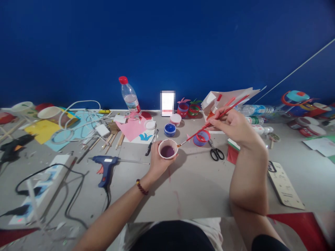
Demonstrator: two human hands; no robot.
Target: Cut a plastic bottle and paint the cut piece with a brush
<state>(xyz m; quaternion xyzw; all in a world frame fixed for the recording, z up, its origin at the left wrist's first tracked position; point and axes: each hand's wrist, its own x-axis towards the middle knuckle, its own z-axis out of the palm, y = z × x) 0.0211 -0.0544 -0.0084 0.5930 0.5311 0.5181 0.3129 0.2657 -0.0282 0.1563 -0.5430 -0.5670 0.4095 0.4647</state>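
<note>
My left hand (159,164) is wrapped round a white paper cup (168,143) with dark purple liquid inside. In my right hand (231,122), red-handled paintbrushes (201,129) are pinched; at least two handles show. One brush slants down to the left, its bristles (179,145) at the right rim of the cup. Whether they touch the rim, I cannot tell. Beyond the cup stands a jar of blue paint (170,130), open at the top. A small purple-blue cup with red inside (201,138) sits below the brush, beside black-handled scissors (216,153).
To the left lie a blue glue gun (104,167), a corded white power strip (42,190) and pink paper (131,127). A red-capped bottle (130,96) stands near the blue wall. Two decorated cups (188,109) are at the back. A phone (285,184) lies at right.
</note>
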